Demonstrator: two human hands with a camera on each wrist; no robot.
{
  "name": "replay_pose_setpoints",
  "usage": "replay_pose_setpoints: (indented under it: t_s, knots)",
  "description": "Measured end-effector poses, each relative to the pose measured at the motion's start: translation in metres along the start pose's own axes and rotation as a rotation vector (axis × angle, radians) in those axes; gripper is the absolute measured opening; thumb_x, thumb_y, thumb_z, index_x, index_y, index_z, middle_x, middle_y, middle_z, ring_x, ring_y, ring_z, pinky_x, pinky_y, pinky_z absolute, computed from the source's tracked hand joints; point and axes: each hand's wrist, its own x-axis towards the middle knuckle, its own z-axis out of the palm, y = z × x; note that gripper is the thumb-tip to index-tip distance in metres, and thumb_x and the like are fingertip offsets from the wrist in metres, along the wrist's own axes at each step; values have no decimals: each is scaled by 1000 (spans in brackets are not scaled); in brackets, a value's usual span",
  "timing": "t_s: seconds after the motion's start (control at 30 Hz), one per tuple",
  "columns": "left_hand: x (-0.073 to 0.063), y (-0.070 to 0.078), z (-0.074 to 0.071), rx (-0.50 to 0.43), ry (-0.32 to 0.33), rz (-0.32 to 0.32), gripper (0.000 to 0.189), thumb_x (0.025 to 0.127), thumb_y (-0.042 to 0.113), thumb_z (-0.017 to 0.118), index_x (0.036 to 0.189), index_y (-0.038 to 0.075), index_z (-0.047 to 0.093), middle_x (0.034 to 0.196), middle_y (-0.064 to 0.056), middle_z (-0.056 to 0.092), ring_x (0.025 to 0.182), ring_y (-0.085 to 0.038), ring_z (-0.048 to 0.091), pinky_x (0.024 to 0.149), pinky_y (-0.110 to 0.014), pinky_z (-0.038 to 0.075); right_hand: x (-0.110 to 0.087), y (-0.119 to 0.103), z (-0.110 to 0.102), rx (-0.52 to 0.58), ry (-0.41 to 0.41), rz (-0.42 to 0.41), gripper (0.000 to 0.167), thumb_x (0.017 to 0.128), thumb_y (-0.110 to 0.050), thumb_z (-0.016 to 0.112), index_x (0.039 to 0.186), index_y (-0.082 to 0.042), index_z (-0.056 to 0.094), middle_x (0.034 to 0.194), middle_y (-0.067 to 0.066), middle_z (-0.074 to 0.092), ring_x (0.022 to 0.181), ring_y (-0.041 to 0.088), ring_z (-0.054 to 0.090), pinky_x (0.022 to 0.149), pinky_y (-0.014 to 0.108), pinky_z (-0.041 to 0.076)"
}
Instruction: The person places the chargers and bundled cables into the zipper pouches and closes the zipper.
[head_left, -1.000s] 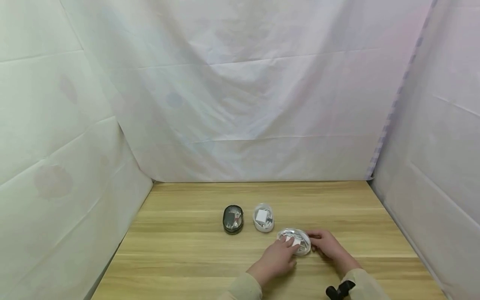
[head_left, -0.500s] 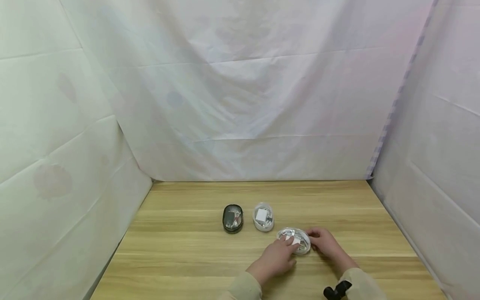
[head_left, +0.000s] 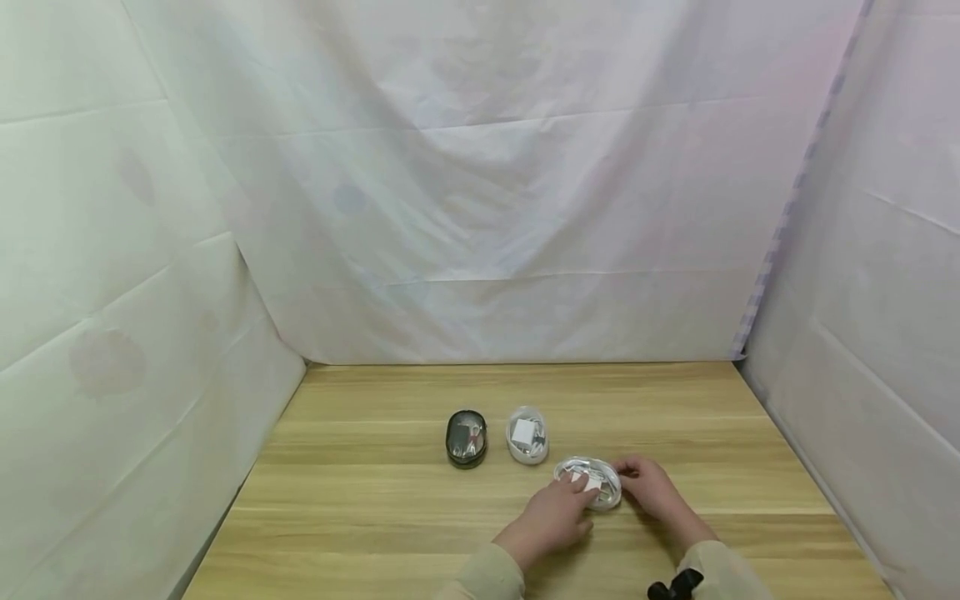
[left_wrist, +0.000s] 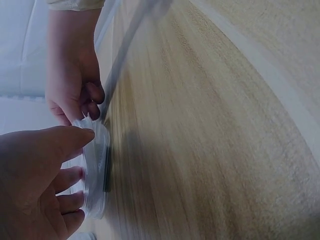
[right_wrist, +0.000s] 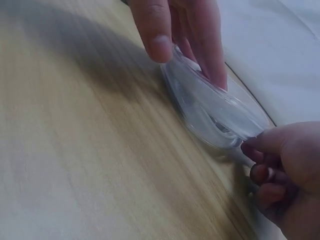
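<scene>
An oval clear zip case (head_left: pixel 610 490) with a white charger block and a coiled cable inside lies on the table between the two hands. My left hand (head_left: pixel 553 518) holds it from the near left, fingers over its top and thumb along the near side, as the left wrist view shows. At the case's right end, my right hand (head_left: pixel 651 490) pinches the rim between thumb and forefinger; its other fingers are curled in the right wrist view. Whatever lies right under that pinch is hidden. The case's translucent side (right_wrist: pixel 200 107) faces the right wrist camera.
Behind and left of the held case lies a second clear oval case (head_left: pixel 527 450) with a white charger in it. A black-rimmed oval case (head_left: pixel 467 450) with dark contents stands farther left. White cloth (head_left: pixel 480 208) encloses the wooden table (head_left: pixel 360 500) at the back and sides.
Both hands keep their places on the clear case. The right wrist and its sleeve have shifted slightly left; the case and the other two cases have not moved.
</scene>
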Motion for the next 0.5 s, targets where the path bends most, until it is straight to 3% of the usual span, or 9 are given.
replay_pose_setpoints:
  t_s: [0.23,0.5]
  knots:
    - [-2,1,-3,-9,-5,-2,51,93,39,63,141,25,53,148,1,45,134,-23,43,106,-33,39,-5,-1,-2,172,-93,87,13,97,-1,52,103,5,62,62,10,57,50,18,53,41,28,45]
    - [-4,3,-6,7,-3,-9,52,92,40,64,141,25,53,148,1,45,133,-24,44,105,-32,40,-10,0,-6,251,-155,77,16,101,-4,47,109,7,54,74,10,59,57,22,60,48,33,54]
